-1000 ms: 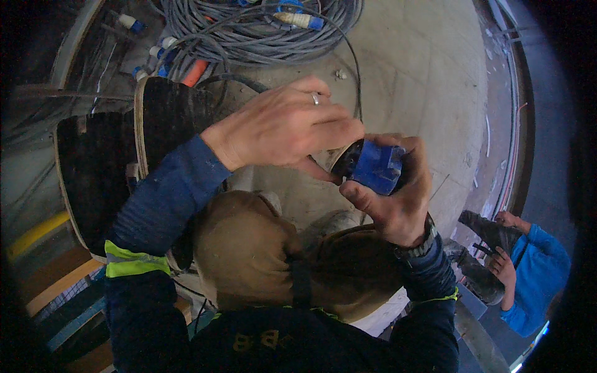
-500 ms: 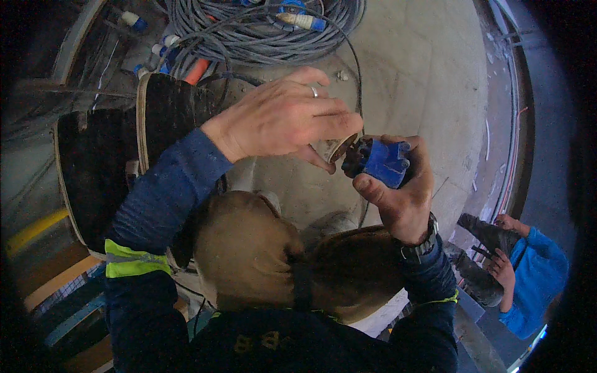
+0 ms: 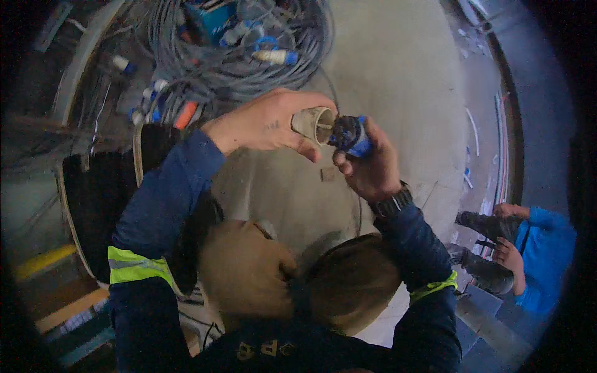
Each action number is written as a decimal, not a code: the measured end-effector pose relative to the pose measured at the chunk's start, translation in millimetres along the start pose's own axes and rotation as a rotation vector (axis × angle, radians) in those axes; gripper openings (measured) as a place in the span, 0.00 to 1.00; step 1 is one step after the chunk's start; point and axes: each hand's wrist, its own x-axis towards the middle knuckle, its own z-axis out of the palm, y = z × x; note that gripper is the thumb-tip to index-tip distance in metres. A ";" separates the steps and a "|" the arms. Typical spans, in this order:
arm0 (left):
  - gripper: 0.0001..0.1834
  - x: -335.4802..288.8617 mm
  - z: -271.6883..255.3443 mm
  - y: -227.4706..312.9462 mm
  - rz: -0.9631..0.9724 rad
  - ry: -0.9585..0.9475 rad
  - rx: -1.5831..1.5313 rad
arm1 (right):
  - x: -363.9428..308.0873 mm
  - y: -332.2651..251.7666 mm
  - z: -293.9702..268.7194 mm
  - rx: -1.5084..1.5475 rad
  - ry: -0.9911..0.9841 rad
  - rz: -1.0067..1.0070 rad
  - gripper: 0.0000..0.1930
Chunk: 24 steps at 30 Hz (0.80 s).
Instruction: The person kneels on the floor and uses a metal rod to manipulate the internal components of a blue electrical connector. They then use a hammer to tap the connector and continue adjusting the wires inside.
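Note:
My left hand (image 3: 267, 121) grips a beige tubular sleeve (image 3: 314, 124), its open end facing right. My right hand (image 3: 370, 165) holds a blue and black plug connector (image 3: 349, 135) just off that open end, almost touching it. A thin cable hangs down from the connector. Both hands are raised above my knees in brown trousers (image 3: 249, 273). My sleeves are dark blue with yellow-green bands, and a dark watch sits on my right wrist.
A heap of grey coiled cables (image 3: 230, 56) with blue and orange plugs lies on the concrete floor (image 3: 404, 74) ahead. Two dark cable drums (image 3: 99, 199) stand at left. A person in a blue top (image 3: 541, 248) crouches at the right edge.
My left hand has pulled the beige sleeve off the connector toward the left, so its open end now shows. My right hand kept the connector and turned it slightly.

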 end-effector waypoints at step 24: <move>0.38 21.4 32.6 -39.4 -0.194 -0.144 -0.071 | 28.5 21.5 -68.1 -0.029 0.134 0.043 0.22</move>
